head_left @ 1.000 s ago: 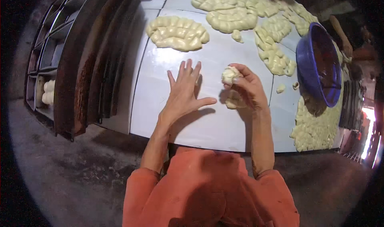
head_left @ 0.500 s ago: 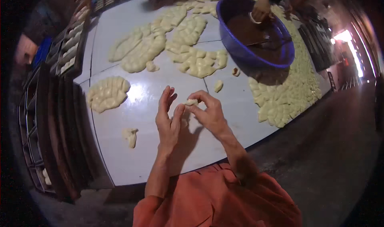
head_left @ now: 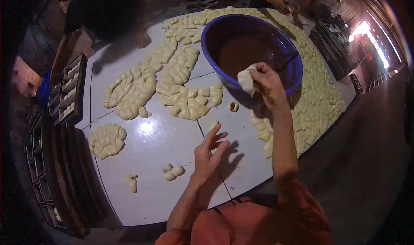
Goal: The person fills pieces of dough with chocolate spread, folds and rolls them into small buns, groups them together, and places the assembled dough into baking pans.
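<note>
My right hand (head_left: 268,83) is stretched out to the near rim of a big blue bowl (head_left: 215,33) and grips a pale lump of dough (head_left: 246,80). The bowl holds a brown filling (head_left: 248,51). My left hand (head_left: 208,154) hovers over the white table (head_left: 142,137), fingers spread, holding nothing. A small dough piece (head_left: 213,124) lies just beyond its fingertips. Two little dough pieces (head_left: 172,172) lie to its left.
Clusters of shaped dough pieces (head_left: 185,100) cover the table's far side and right edge (head_left: 315,111). A small cluster (head_left: 107,140) lies at left. Trays with dough (head_left: 69,87) and racks (head_left: 56,171) stand at left. Another person's hands (head_left: 284,3) work beyond the bowl.
My hands were together pinching dough in front of me; now my right hand has reached out to the bowl with the dough, and my left hand stays open over the table. The view has turned.
</note>
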### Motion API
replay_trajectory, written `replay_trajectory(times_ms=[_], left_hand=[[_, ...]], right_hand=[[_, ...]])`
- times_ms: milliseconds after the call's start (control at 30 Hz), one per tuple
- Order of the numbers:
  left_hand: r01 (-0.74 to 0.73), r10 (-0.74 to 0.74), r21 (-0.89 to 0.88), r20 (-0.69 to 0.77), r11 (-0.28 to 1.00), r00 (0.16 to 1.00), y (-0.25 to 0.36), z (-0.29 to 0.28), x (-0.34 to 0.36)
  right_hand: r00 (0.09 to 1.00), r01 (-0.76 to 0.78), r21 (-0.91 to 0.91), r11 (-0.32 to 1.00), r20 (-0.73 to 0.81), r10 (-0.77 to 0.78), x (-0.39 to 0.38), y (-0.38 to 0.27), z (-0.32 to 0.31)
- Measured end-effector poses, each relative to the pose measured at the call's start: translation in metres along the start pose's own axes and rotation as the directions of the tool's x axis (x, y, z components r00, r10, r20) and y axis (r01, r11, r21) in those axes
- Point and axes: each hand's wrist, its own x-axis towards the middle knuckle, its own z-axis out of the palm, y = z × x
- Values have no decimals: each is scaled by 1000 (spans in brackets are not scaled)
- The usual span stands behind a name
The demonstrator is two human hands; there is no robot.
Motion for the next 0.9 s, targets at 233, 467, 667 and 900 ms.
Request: replay_trajectory(times_ms=[233, 467, 667, 900], left_hand=[[139, -132, 51, -120, 989, 984, -7, -35, -11], [227, -225, 149, -26, 963, 974, 9, -34, -22], [195, -197, -119, 0, 973, 980, 15, -19, 4], [212, -293, -651, -18, 729, 956, 23, -16, 21]], right_hand=[[918, 181, -950, 256, 257, 303, 106, 44, -64], [882, -163, -600, 783, 266, 388, 88, 24, -54], [947, -209, 26, 977, 256, 196, 37, 9, -6], [928, -331, 292, 897, 274, 253, -48, 56, 80]])
